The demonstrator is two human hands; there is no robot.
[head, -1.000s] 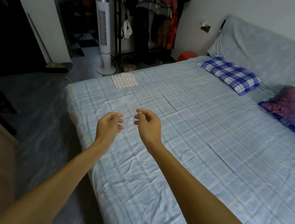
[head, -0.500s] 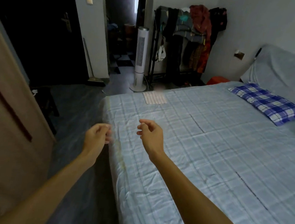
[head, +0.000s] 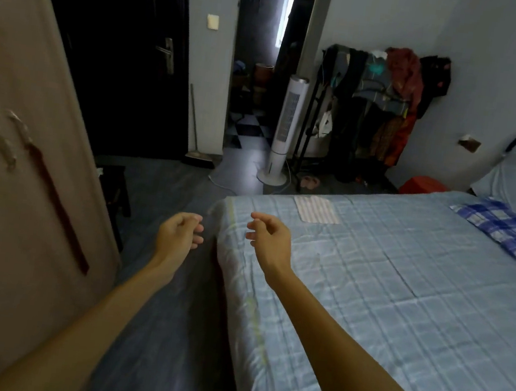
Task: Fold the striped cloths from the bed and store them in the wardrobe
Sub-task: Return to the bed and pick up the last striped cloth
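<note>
A small striped cloth (head: 316, 209) lies folded flat near the far corner of the bed (head: 400, 294), which has a light blue checked sheet. The beige wardrobe (head: 17, 185) fills the left side, its doors closed, with two pale handles. My left hand (head: 180, 234) hangs over the dark floor beside the bed's edge, fingers loosely curled and holding nothing. My right hand (head: 269, 240) hovers over the bed's near corner, also loosely curled and holding nothing. Both hands are well short of the cloth.
A blue checked pillow (head: 506, 229) lies at the bed's right. Beyond the bed stand a white tower fan (head: 285, 130), a loaded clothes rack (head: 381, 109) and a red box (head: 423, 184). A dark stool (head: 114, 187) sits beside the wardrobe. A dark doorway opens at the back.
My view has swung left, bringing the wardrobe into sight and pushing the bed to the right. Both hands stay raised and holding nothing; the left one now hangs over the floor instead of the bed.
</note>
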